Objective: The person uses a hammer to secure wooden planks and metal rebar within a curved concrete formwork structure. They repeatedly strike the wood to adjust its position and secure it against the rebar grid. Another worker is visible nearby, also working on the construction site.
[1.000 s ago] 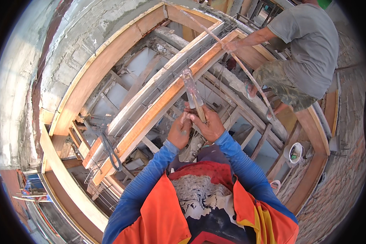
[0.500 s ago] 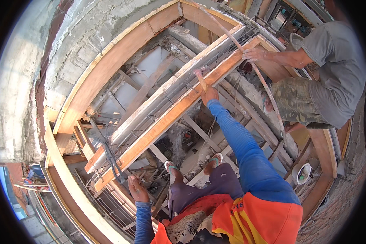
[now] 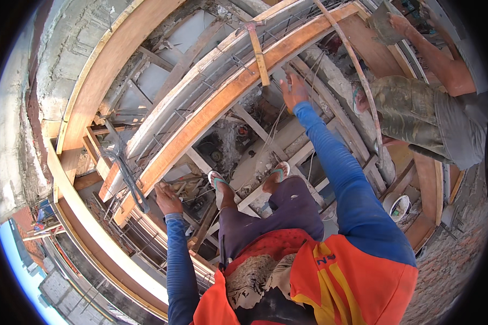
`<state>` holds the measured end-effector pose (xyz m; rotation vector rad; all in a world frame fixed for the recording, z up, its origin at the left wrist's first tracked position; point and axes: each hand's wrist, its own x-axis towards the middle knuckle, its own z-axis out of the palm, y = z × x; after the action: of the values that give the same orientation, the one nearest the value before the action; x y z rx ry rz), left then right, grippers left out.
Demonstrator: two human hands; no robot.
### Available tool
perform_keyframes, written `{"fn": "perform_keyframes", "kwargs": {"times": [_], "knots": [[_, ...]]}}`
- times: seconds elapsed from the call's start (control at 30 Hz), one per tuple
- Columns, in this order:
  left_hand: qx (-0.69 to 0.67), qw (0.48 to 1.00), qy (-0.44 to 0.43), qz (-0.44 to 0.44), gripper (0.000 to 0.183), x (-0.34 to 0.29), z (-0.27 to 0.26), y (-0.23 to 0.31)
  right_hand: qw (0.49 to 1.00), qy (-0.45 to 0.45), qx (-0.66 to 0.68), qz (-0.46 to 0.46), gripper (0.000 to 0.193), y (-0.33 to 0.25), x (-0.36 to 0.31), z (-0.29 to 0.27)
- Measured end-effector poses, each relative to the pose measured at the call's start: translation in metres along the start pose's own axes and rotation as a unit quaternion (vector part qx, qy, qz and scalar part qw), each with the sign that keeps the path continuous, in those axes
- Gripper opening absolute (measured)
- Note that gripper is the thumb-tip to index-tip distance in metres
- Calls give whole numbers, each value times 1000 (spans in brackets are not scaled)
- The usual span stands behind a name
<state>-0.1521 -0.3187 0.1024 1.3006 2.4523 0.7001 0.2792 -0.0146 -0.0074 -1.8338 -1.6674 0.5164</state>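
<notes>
A claw hammer [image 3: 257, 54] with a wooden handle lies across the long wooden form board [image 3: 217, 111], its head over the rebar in the narrow channel. Just right of the handle's end, my right hand [image 3: 294, 91] is open and holds nothing, fingers apart. Beside the board's near left end is my left hand [image 3: 168, 199], its fingers stretched out and holding nothing; whether it touches the wood I cannot tell. A bundle of tie wire [image 3: 126, 176] hangs over that board end, close to my left hand.
Below my sandalled feet are narrow beams [image 3: 257, 124] with gaps between them. At the right a co-worker in camouflage shorts [image 3: 406, 111] handles a flat grey piece [image 3: 384, 26]. A thin pole [image 3: 355, 59] slants nearby. A white bucket [image 3: 400, 207] stands lower right.
My right hand has let go of the hammer, leaving it on the board, and moved right. My left arm stays low near the board end. The co-worker's hand has left the board and pole.
</notes>
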Motion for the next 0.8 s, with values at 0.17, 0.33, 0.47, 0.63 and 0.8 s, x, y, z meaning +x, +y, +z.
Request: {"fn": "perform_keyframes", "kwargs": {"times": [0.17, 0.33, 0.47, 0.63, 0.8], "knots": [[21, 994, -12, 105, 29, 97, 101, 26, 888, -380, -171, 195, 51, 95, -306, -112], [73, 993, -75, 58, 34, 112, 178, 45, 896, -304, 22, 322, 41, 136, -445, -154], [183, 972, -85, 117, 37, 130, 213, 26, 890, -309, 20, 335, 36, 128, -448, -185], [224, 957, -160, 89, 44, 121, 193, 40, 880, -279, -23, 383, 36, 119, -478, -221], [171, 954, -247, -2, 52, 125, 180, 70, 767, -461, -10, 447, 34, 114, -544, -287]]}}
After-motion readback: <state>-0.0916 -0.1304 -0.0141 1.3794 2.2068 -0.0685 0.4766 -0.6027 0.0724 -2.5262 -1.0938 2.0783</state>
